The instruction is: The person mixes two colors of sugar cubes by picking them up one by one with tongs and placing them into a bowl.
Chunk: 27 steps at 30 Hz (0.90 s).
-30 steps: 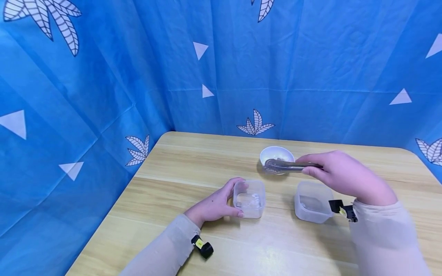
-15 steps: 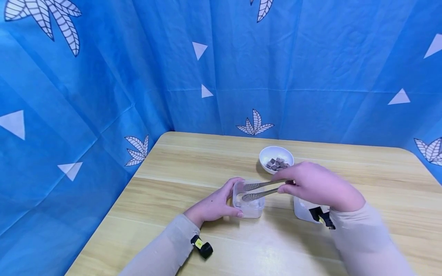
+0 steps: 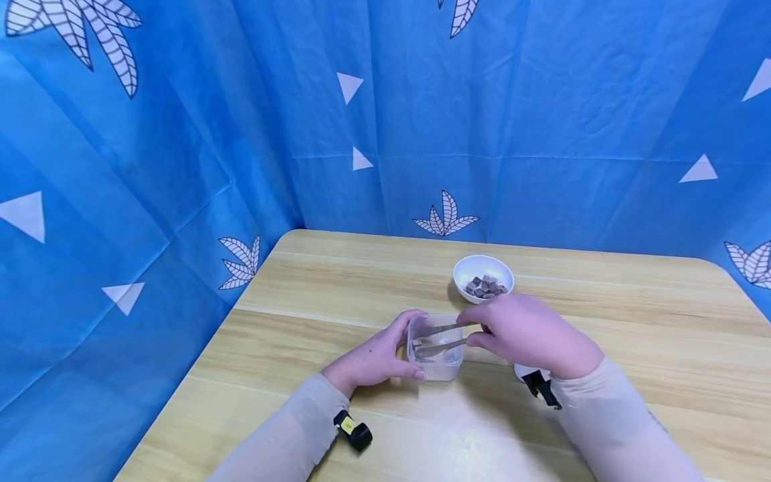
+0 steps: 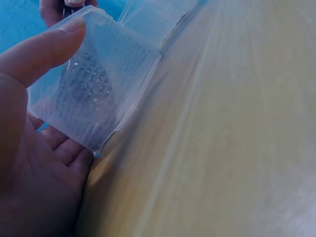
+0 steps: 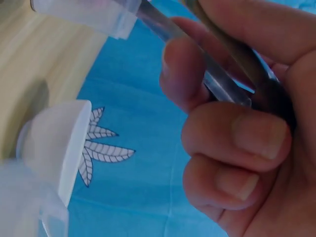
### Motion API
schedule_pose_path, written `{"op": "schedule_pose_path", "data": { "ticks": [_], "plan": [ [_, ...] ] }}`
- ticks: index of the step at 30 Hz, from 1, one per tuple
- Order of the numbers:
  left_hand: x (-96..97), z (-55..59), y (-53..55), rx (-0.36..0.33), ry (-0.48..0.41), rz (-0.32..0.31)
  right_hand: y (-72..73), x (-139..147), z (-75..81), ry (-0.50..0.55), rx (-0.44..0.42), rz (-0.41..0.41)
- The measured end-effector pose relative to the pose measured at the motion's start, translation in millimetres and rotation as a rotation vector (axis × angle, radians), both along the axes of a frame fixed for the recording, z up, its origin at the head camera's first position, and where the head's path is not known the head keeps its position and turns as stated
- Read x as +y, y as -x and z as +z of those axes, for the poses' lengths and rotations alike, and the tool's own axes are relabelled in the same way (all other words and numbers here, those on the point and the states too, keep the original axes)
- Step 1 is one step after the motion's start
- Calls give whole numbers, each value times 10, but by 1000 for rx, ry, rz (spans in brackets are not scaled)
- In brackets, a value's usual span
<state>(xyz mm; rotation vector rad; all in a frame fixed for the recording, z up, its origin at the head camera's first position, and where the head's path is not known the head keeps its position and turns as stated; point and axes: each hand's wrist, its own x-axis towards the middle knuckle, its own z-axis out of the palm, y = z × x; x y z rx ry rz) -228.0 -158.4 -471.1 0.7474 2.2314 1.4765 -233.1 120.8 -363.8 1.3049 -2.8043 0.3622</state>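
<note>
My left hand (image 3: 376, 358) grips a clear square plastic container (image 3: 444, 372) from its left side. In the left wrist view the thumb (image 4: 49, 52) lies along the near wall and the fingers curl under the far side. My right hand (image 3: 530, 328) holds metal tongs (image 3: 448, 345), their two arms spread apart. The tips reach down into the container, and a perforated tong head (image 4: 89, 81) shows through its cloudy wall. Whether anything lies between the tips I cannot tell. Seen from the right wrist, several fingers curl round the tong handles (image 5: 227, 81).
Behind the container stands a white bowl (image 3: 462, 271) with several small brown-grey cubes (image 3: 485, 288). A second plastic container (image 3: 521, 371) is mostly hidden under the right wrist. The wooden table (image 3: 337, 281) ends at a blue patterned curtain (image 3: 542, 201).
The right hand has carried the tongs from the white bowl leftward and toward me into the clear container. The tongs have spread apart. My left hand and its container stay put.
</note>
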Motion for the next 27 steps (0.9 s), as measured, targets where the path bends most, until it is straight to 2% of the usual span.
{"op": "schedule_pose_path", "data": {
  "ticks": [4,7,13,20,27],
  "plan": [
    [6,15,2,-14,-10,-4,-17,41,44,11,-7,-13],
    [4,13,4,-7,-7,-3,-30,45,56,14,9,18],
    [-1,-2,5,-3,-6,-1,-37,-3,21,19,79,51],
    [-4,-2,7,-3,-10,-12,-44,-27,-1,0,83,8],
    [0,-5,6,12,-2,-8,-26,-62,-42,9,96,56]
  ]
}}
